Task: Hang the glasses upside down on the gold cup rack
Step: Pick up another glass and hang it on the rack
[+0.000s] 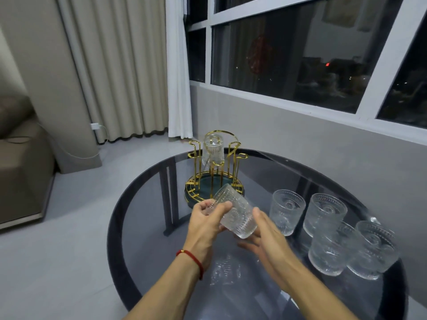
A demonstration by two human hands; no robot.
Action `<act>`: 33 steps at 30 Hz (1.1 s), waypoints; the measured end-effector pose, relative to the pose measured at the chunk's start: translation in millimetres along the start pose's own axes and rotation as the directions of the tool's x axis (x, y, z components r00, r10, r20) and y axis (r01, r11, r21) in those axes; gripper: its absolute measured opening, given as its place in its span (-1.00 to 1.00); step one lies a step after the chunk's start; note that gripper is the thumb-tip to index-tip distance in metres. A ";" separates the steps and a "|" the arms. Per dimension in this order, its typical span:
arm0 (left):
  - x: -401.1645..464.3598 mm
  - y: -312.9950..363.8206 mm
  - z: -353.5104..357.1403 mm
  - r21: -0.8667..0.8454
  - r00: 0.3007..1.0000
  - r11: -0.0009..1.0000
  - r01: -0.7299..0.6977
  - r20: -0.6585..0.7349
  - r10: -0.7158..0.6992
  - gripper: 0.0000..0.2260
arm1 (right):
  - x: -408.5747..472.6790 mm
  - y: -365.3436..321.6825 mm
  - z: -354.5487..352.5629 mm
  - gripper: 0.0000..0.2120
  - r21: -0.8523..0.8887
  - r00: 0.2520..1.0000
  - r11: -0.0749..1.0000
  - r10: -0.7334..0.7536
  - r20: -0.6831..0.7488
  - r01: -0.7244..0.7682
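Note:
A gold cup rack (231, 155) with a dark green round base stands at the far left of the round glass table (143, 199). One clear glass (212, 150) hangs upside down on a rack arm. Over the table, just in front of the rack, I hold a textured clear glass (238, 215) tilted on its side. My left hand (208, 222) grips it at its upper end, and my right hand (265, 234) cups it at the lower end. Several more textured glasses (286, 212) stand upright on the table to the right.
The table's dark rim curves close to the grey wall under a big window (300, 54) on the right. Beige and white curtains (129, 65) hang behind the rack. A brown sofa (20, 162) stands at the left on the pale floor.

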State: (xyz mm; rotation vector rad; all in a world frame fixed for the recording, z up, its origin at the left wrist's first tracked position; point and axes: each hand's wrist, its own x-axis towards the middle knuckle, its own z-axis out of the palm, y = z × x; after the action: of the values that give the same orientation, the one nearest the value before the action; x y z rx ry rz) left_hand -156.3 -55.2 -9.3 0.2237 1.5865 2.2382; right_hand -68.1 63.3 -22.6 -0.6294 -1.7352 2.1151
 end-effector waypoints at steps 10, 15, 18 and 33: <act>31.8 -30.9 -53.8 0.761 0.944 0.567 -0.315 0.187 0.273 -0.28 | -0.5 -55.5 -6.7 -0.57 -0.203 0.875 0.889 -0.446 -0.189 0.409; 43.1 -50.8 -51.8 0.936 0.925 0.116 -0.331 0.298 0.236 -0.25 | 30.6 -118.4 -2.3 -0.58 -0.306 0.782 0.803 -0.582 -0.224 0.511; 44.1 -53.7 -50.2 0.946 0.927 0.073 -0.315 0.290 0.238 -0.24 | 61.8 -163.3 23.4 -0.45 -0.398 0.745 0.717 -0.657 -0.113 0.572; 49.2 -56.9 -54.5 0.939 0.930 0.119 -0.323 0.291 0.226 -0.19 | 182.8 -192.9 166.7 -0.42 -0.790 0.821 0.336 -0.461 0.337 0.513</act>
State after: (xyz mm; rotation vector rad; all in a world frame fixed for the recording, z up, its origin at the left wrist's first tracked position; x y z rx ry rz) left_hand -207.7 -66.8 -85.8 1.0158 2.9156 0.8594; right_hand -315.8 57.9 169.9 -0.1683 -2.5680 0.7216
